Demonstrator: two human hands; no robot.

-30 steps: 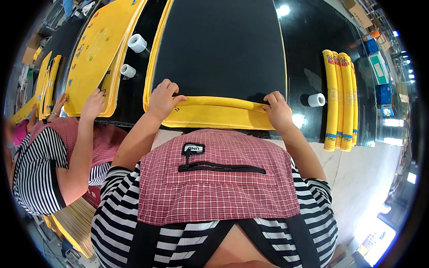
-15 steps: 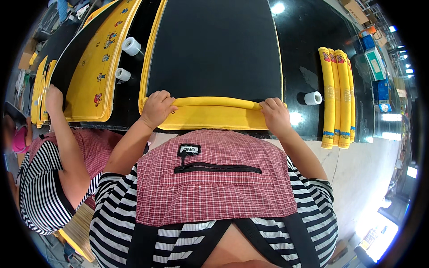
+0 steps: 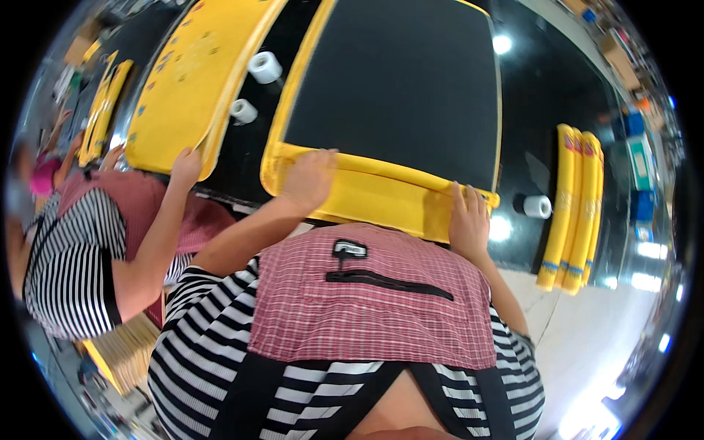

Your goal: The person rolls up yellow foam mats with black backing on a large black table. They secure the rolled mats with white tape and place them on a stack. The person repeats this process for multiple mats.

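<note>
Mat (image 3: 400, 88) in the upper middle of the frame, black face up, yellow border along its sides, on a black table (image 3: 539, 95). Its near end is turned into a narrow yellow roll (image 3: 389, 170), slanting slightly down to the right. A flat yellow strip (image 3: 389, 202) shows on the near side of the roll.

Left hand (image 3: 309, 180) on the roll's left part, blurred; fingers close together, pointing right. Cannot tell whether they grip. Right hand (image 3: 469, 220) at the roll's right end, fingers stretched over it and slightly apart; thumb hidden, so cannot tell whether it pinches.

Two white tape rolls, a larger one (image 3: 265, 67) and a smaller one (image 3: 243, 111), between this mat and a second yellow mat (image 3: 180, 95), upper left. Co-worker's hand (image 3: 185, 167) at that mat's near right corner. Third tape roll (image 3: 537, 207) right of centre, just beside a row of yellow rolled mats (image 3: 557, 213). Cardboard box (image 3: 620, 62) upper right. Red checked apron (image 3: 381, 323) lower middle.
</note>
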